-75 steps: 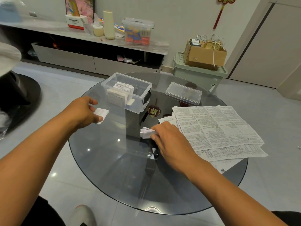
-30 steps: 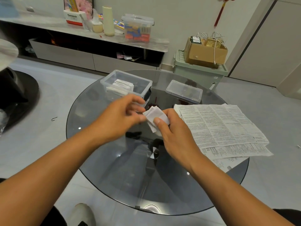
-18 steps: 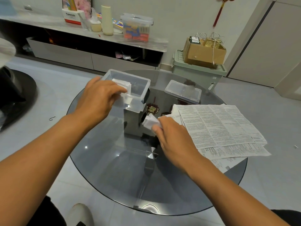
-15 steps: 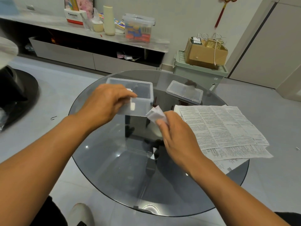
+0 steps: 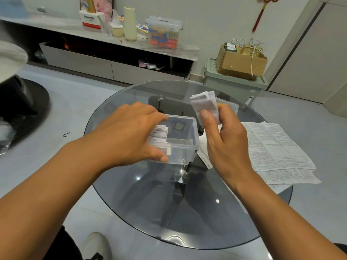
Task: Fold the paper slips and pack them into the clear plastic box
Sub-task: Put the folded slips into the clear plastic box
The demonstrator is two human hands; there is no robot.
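The clear plastic box stands on the round glass table, near its middle. My left hand grips the box's left end, fingers over the rim and thumb on the front wall. Folded slips stand inside the box under those fingers. My right hand pinches a bundle of folded paper slips, held up above the box's right rear corner. Unfolded printed sheets lie on the table's right side.
The box's clear lid lies behind my right hand. Beyond the table stand a green storage bin with a cardboard box on it, and a low shelf unit. A black round base sits on the floor at left.
My left hand put a folded slip in the box, gripped it and dragged it nearer and rightward. My right hand lifted its folded bundle from the table to above the box.
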